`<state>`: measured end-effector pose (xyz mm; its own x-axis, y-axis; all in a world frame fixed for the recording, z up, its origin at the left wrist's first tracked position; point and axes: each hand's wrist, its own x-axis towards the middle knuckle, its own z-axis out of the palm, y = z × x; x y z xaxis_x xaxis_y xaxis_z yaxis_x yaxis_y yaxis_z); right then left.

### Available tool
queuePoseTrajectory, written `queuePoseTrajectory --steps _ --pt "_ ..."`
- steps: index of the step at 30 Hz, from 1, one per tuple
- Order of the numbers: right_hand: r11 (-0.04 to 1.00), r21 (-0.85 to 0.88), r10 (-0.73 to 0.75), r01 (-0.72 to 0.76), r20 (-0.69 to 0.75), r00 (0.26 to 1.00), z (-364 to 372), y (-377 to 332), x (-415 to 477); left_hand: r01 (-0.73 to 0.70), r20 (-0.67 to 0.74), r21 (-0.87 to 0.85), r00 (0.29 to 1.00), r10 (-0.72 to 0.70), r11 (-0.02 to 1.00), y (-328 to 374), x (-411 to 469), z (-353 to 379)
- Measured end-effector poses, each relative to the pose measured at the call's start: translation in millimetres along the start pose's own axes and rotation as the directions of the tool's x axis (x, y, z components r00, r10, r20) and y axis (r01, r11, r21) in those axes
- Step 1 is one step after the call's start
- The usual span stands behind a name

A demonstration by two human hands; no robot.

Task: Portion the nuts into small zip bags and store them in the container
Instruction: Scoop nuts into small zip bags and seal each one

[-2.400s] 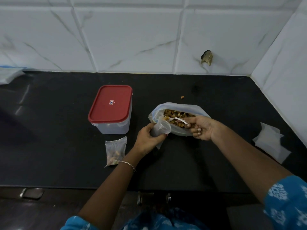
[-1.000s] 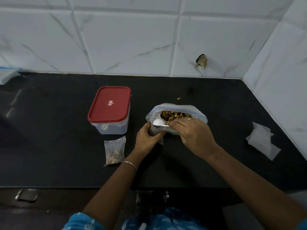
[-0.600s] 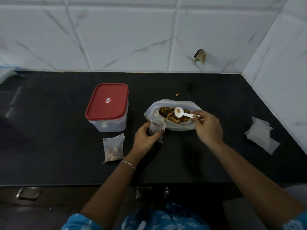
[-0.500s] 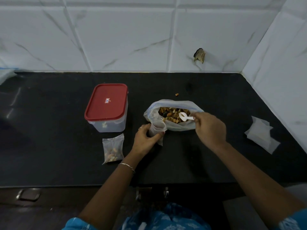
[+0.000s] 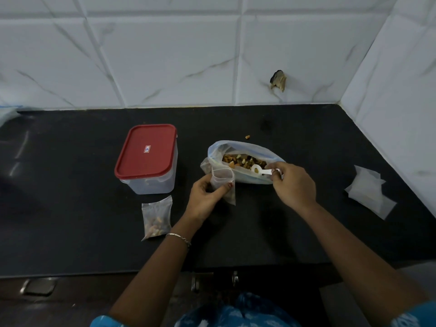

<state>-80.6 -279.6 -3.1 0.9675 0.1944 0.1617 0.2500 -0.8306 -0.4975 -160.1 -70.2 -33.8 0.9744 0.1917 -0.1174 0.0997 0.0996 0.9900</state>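
Observation:
A large clear bag of mixed nuts [image 5: 243, 161] lies open on the black counter. My right hand [image 5: 293, 185] grips a small white scoop [image 5: 259, 170] whose bowl rests in the nuts. My left hand [image 5: 205, 199] holds a small zip bag [image 5: 223, 182] upright with its mouth open, just left of the big bag. A filled small zip bag [image 5: 157, 217] lies flat to the left. Behind it stands a clear container with a red lid [image 5: 147, 156], closed.
A pile of unused small bags [image 5: 368, 192] lies at the right, near the side wall. One loose nut [image 5: 247, 137] sits behind the big bag. The counter's front edge [image 5: 94, 272] runs just below my forearms. Tiled walls close the back and right.
My right hand brought the scoop from over the small bag back into the big bag, and its bowl now sits lower in the nuts. My left hand kept holding the small bag.

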Motion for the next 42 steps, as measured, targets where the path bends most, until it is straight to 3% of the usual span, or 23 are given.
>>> queuePoseTrajectory --steps 3,6,9,11,13,16,18,20,22,24,26,32,34,35,37,39,40,42 --pt "0.999 -0.047 0.016 -0.013 0.073 0.997 -1 3 3 -0.014 0.02 -0.009 1.0 0.014 1.0 4 1 3" --pt "0.988 0.092 0.106 -0.122 0.169 0.98 -2 4 8 -0.004 0.042 -0.003 0.999 0.004 1.0 4 3 5" --pt "0.821 0.423 0.268 -0.384 0.308 0.913 -1 6 12 0.016 0.068 0.009 0.998 -0.017 1.0 5 6 7" --pt "0.715 0.493 0.317 -0.495 0.402 0.859 -1 5 9 0.035 0.093 0.028 0.995 -0.037 0.999 4 8 9" --pt "0.812 0.392 0.294 -0.432 0.365 0.883 1 4 7 0.042 0.113 0.045 0.992 -0.047 0.998 3 9 10" --pt "0.968 0.194 0.107 -0.157 0.246 0.963 5 -1 5 0.052 0.152 0.06 0.987 -0.061 0.997 1 10 12" --pt "0.977 0.19 0.046 -0.097 0.258 0.965 8 -4 7 0.051 0.189 0.07 0.98 -0.064 0.996 -1 11 12" --pt "0.961 0.229 0.088 -0.154 0.273 0.958 11 -6 9 0.047 0.224 0.095 0.972 -0.067 0.994 -4 12 12" --pt "0.874 0.362 0.213 -0.323 0.312 0.926 16 -7 10 0.038 0.249 0.125 0.966 -0.068 0.991 -7 13 11" --pt "0.68 0.517 0.335 -0.52 0.411 0.848 16 -12 9 0.043 0.258 0.148 0.963 -0.081 0.988 -10 16 10" --pt "0.537 0.548 0.404 -0.642 0.501 0.765 14 -15 8 0.058 0.258 0.172 0.961 -0.102 0.983 -12 18 8" --pt "0.403 0.478 0.487 -0.781 0.61 0.625 19 -18 13 0.073 0.283 0.229 0.949 -0.138 0.971 -12 22 4" --pt "0.432 0.487 0.465 -0.759 0.6 0.65 21 -20 12 0.08 0.302 0.227 0.942 -0.148 0.971 -11 22 3" --pt "0.484 0.509 0.433 -0.712 0.567 0.7 24 -20 11 0.083 0.305 0.227 0.94 -0.152 0.97 -10 22 3" --pt "0.66 0.508 0.344 -0.554 0.45 0.824 30 -22 10 0.079 0.301 0.227 0.942 -0.147 0.971 -8 21 3" --pt "0.786 0.443 0.28 -0.431 0.366 0.887 34 -26 10 0.076 0.292 0.226 0.946 -0.142 0.971 -8 20 3" --pt "0.79 0.444 0.277 -0.423 0.357 0.892 34 -28 12 0.08 0.29 0.223 0.946 -0.144 0.972 -8 19 3" --pt "0.704 0.508 0.31 -0.496 0.408 0.859 33 -30 15 0.087 0.3 0.214 0.942 -0.15 0.973 -7 19 3"
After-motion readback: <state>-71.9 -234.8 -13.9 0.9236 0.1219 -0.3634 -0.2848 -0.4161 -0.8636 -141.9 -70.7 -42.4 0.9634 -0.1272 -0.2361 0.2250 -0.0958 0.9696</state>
